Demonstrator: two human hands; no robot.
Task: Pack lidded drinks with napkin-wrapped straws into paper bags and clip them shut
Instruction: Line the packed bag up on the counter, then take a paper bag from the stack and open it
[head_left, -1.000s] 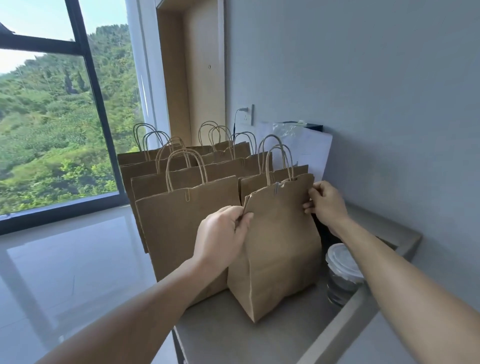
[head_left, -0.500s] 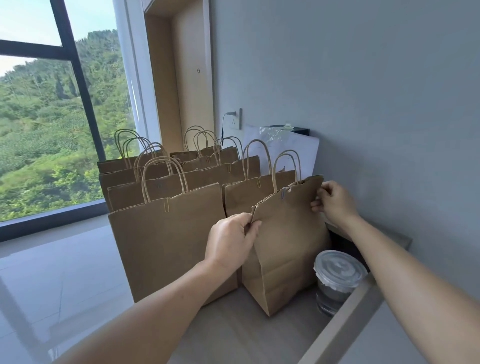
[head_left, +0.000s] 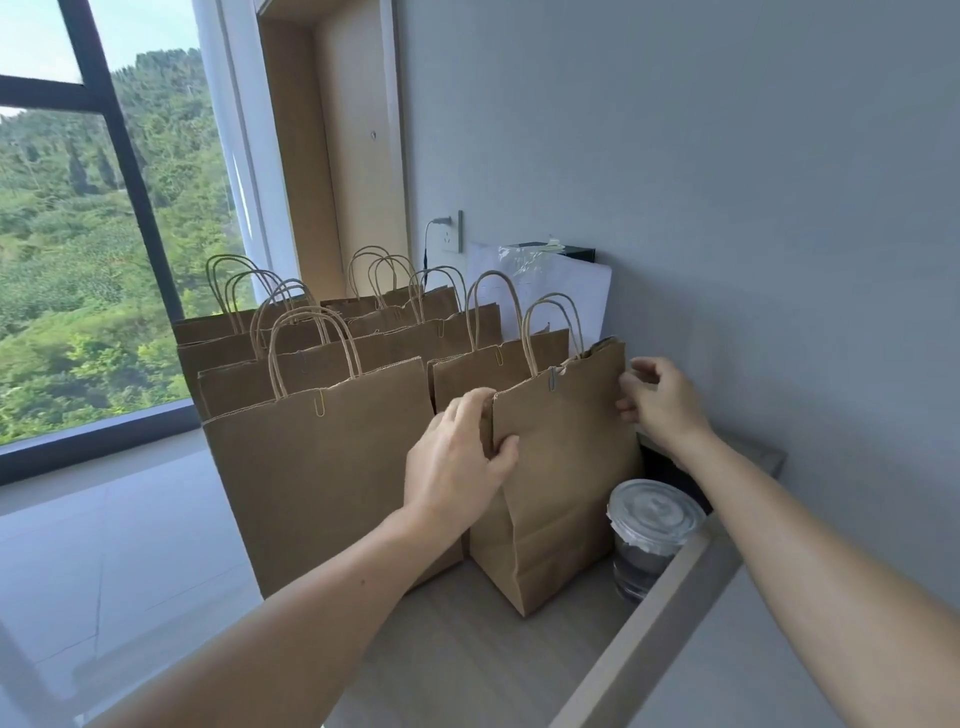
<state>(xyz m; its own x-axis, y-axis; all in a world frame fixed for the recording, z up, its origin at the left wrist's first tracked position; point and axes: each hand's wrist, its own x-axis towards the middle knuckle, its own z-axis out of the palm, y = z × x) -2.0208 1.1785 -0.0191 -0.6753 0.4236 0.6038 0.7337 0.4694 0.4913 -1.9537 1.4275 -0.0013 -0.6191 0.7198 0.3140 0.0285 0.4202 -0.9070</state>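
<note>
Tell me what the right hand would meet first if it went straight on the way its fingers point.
The front paper bag: the curled fingers of the right hand point left at its upper right edge and sit right at it. I cannot tell whether they touch or pinch the paper.

bright daylight from window (head_left: 78, 234) at left, sky blown out, soft shadows, floor (head_left: 104, 545) glare, wide-angle bending at edges, slight overall softness
</note>
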